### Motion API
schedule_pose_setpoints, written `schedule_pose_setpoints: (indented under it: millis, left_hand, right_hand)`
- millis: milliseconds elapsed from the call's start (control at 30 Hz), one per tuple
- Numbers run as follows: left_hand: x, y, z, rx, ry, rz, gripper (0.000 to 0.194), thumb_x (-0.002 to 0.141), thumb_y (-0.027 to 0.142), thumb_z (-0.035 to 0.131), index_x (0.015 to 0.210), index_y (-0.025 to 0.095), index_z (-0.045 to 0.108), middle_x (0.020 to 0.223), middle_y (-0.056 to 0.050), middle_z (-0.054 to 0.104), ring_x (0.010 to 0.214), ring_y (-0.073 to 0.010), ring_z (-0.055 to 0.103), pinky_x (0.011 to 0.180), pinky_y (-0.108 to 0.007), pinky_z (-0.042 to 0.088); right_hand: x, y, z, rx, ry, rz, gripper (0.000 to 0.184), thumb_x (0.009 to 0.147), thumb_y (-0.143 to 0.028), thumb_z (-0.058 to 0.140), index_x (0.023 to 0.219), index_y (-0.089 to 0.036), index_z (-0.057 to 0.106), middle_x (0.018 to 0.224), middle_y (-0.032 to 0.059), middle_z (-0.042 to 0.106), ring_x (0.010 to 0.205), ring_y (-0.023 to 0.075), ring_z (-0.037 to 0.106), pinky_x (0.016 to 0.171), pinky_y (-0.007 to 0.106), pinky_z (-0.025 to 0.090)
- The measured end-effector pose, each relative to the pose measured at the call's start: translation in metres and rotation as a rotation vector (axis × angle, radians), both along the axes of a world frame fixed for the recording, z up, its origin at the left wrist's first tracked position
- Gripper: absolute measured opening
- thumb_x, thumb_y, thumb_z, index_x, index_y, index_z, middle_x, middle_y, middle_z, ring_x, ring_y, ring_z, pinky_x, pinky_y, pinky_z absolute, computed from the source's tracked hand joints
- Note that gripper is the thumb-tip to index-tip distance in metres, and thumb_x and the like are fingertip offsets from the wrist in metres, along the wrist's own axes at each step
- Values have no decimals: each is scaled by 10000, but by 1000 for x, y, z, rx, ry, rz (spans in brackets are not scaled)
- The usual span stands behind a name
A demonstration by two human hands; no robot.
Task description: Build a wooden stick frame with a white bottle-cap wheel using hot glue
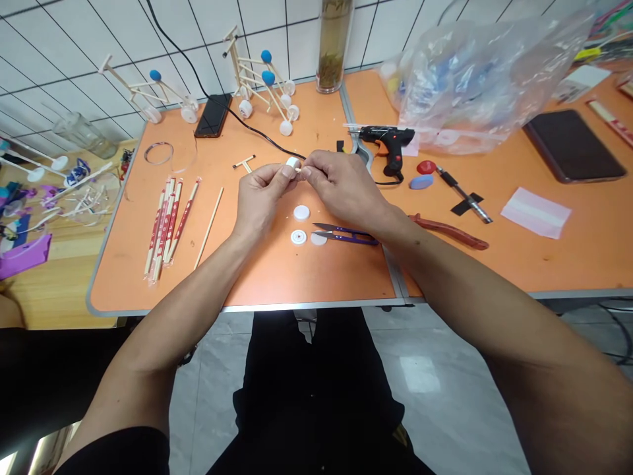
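My left hand (262, 196) is closed, pinching a small white bottle cap (293, 161) between thumb and fingertips above the orange table. Against it, my right hand (341, 188) grips a short pale wooden stick (298, 169), mostly covered by the fingers; whether it enters the cap cannot be told. Just below both hands lie several white discs or caps, one a plain cap (301, 212) and one a ringed cap (299, 237). Thread snips (349, 237) rest beside them, partly under my right forearm. Left of my left hand lie a T-shaped stick piece (244, 163) and a bare chopstick (209, 227).
Wrapped chopsticks (168, 227) lie at left. Wheeled stick models (262, 86) and a phone (213, 115) stand or lie at the back. A black glue gun (388, 144), its cable, red-handled pliers (450, 232), a pen (465, 194) and a plastic bag (475, 79) occupy the right.
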State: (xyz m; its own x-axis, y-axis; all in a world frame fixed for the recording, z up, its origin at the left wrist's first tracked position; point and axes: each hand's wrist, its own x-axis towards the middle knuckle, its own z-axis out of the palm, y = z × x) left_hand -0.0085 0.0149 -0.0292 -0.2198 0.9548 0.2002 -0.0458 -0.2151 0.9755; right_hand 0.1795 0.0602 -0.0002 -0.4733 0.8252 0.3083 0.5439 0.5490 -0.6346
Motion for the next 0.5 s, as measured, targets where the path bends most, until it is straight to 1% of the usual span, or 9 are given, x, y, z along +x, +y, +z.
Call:
schedule_pose_setpoints:
  millis: [133,233,400,500]
  left_hand:
    - [-4,1,2,-51,-19,-22,318,923,524,994,872,233,877,954,-36,889,980,-188,847,948,-310,687]
    - [-6,0,5,-90,-84,-46,301,930,492,995,864,232,860,972,-31,893,1014,-199,871,976,-313,710]
    - [-6,0,13,-202,-243,-73,243,996,419,947,943,210,835,1063,-64,912,1207,-265,894,1079,-367,732]
    - [-5,-2,18,-248,-325,-95,183,1048,355,888,984,192,835,1117,-83,922,1262,-273,886,1144,-374,719]
  right_hand:
    - [3,2,0,10,-49,36,262,1144,-352,594,985,-246,774,994,85,807,929,283,690,834,403,428]
    - [4,1,1,12,-43,60,249,1141,-344,593,1017,-240,782,985,79,818,922,270,691,826,392,429]
    - [6,-2,5,16,12,40,244,1136,-330,590,994,-233,764,900,66,795,878,256,673,807,388,430]
    - [7,-2,5,30,46,16,261,1145,-364,592,988,-240,759,880,62,787,853,249,656,809,391,439]
